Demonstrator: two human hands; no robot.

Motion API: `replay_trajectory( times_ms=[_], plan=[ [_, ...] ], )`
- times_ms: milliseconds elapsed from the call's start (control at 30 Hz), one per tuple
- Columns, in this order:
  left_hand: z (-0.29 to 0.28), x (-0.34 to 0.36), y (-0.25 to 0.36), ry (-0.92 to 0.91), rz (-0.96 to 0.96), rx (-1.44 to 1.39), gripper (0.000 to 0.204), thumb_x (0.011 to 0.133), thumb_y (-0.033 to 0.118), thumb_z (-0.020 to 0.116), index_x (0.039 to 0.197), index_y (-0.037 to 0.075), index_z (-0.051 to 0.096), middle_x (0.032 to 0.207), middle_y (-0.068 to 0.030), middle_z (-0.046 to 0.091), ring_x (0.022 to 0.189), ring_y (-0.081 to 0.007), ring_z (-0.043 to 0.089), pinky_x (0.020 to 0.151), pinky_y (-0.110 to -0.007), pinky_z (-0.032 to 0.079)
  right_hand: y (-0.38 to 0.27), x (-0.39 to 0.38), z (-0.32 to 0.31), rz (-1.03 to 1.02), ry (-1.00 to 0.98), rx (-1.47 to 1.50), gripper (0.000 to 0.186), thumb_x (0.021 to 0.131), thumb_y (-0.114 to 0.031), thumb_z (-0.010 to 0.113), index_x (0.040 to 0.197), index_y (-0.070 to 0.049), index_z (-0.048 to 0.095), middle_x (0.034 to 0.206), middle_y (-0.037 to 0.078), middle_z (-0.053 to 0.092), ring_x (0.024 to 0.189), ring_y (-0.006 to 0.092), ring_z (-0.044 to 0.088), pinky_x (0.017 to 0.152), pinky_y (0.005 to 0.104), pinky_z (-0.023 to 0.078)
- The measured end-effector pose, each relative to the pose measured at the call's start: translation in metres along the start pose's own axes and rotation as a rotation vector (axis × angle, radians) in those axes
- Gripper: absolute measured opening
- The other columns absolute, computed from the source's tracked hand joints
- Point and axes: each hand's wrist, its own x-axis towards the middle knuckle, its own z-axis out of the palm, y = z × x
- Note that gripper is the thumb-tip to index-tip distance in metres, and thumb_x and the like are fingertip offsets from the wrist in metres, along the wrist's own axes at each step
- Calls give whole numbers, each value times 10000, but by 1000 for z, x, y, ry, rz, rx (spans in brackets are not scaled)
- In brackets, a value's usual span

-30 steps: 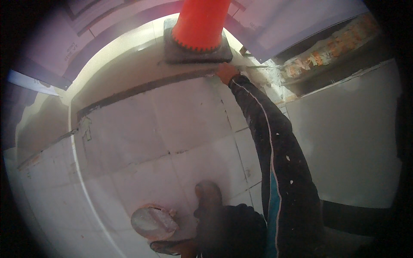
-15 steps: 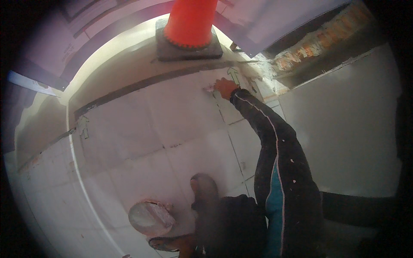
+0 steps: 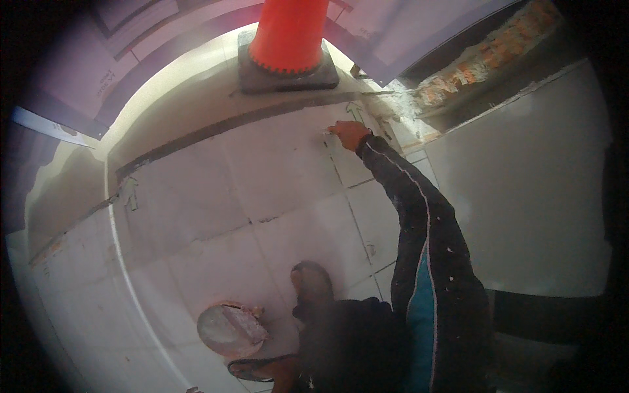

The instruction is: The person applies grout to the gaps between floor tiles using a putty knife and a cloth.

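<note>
Right hand (image 3: 349,133) reaches far forward at the end of a dark sleeve (image 3: 419,249) with a light stripe, resting on the pale tile floor (image 3: 216,190) where two joints meet, near the wall end of the tiled patch. Its fingers are curled together around something small and pale, perhaps a spacer (image 3: 325,135) or a sliver of tool poking out to the left of the knuckles; it is too small to name for sure. That bit seems to point left and slightly away, its long axis lying roughly along the cross joint, flat to the floor. Left hand (image 3: 278,372) is low at the picture's lower edge, partly hidden by the body, and I cannot tell whether it is closed on anything; it sits just beside a round bowl (image 3: 230,329) of whitish paste. The risks from here, as I judge them: the long stretch puts weight on freshly laid tile, which could press one out of level or smear the joint; a slip of the fingers could drop the small piece into the gap; a knee or shoe (image 3: 312,281) could knock the bowl. An orange cone (image 3: 288,36) stands beyond, on a dark base at the floor's edge.
</note>
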Motion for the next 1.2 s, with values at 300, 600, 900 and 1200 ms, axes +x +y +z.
replay_trajectory(
  times_ms=[300, 600, 900, 1200],
  plan=[
    [-6, -20, 6, 35, -151, -278, 335, 902, 151, 523, 1215, 42, 572, 982, -84, 680, 806, -145, 628, 739, -298, 519, -5, 46, -8, -51, 97, 58, 436, 787, -23, 483, 1172, -192, 596, 1024, 111, 613, 944, 344, 614, 801, 448, 501],
    [0, -28, 15, 4, -137, -127, 310, 904, 236, 553, 1144, 55, 628, 986, -73, 683, 816, -156, 640, 746, -295, 514, 19, -29, 68, -331, 392, -35, 567, 844, -1, 443, 1357, -243, 443, 1358, 88, 468, 1146, 271, 540, 921, 401, 471],
    [-5, -9, 29, 17, -67, -107, 257, 902, 161, 531, 1118, 61, 628, 910, -51, 659, 741, -145, 606, 719, -308, 511, 41, 27, 13, -89, 217, 112, 516, 794, -81, 489, 1283, -238, 527, 1156, 116, 625, 999, 313, 631, 807, 458, 514],
    [-21, -9, 60, 90, -162, -158, 244, 903, 120, 553, 1132, 70, 620, 894, -32, 665, 712, -126, 598, 709, -274, 511, -5, 129, -26, 64, 12, -58, 473, 766, -82, 541, 1204, -248, 605, 1048, 121, 656, 979, 313, 632, 862, 443, 499]
  ],
)
